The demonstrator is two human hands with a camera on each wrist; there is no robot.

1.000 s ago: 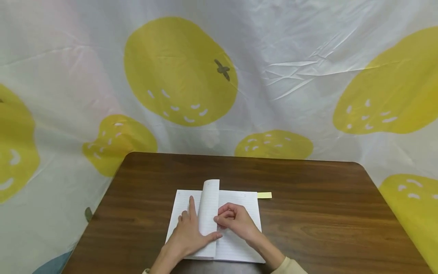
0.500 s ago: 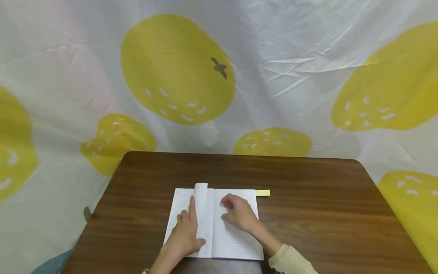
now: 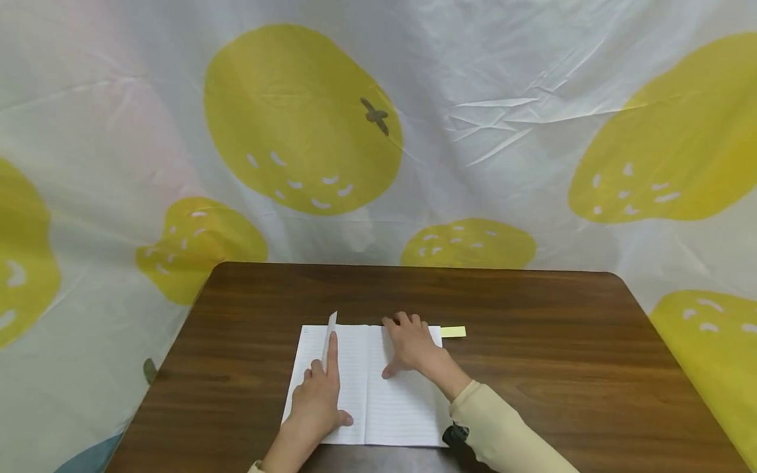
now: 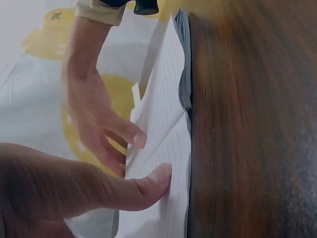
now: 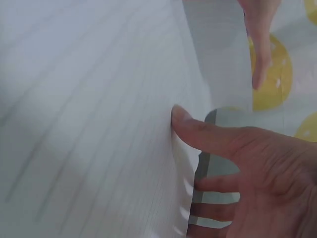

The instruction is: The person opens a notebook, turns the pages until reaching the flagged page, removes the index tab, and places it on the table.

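An open lined notebook (image 3: pixel 378 407) lies on the brown table (image 3: pixel 532 368). My left hand (image 3: pixel 319 397) rests on its left page, index finger stretched out along a sheet (image 3: pixel 329 332) that still stands partly up. In the left wrist view the thumb (image 4: pixel 148 181) presses on the paper (image 4: pixel 168 114). My right hand (image 3: pixel 412 345) lies flat with spread fingers on the top of the right page. Its thumb (image 5: pixel 198 131) touches the paper (image 5: pixel 89 109) in the right wrist view. A yellow sticky tab (image 3: pixel 453 332) pokes out at the notebook's top right corner.
A white sheet printed with big yellow fruit (image 3: pixel 301 118) hangs behind and around the table. Bare wood lies to the right (image 3: pixel 562 394) and left (image 3: pixel 236 368) of the notebook. The table's far edge (image 3: pixel 414 268) is rounded at its corners.
The raised page has swung over to the left and nearly lies down. My right hand let go of it and slid up to the top of the right page.
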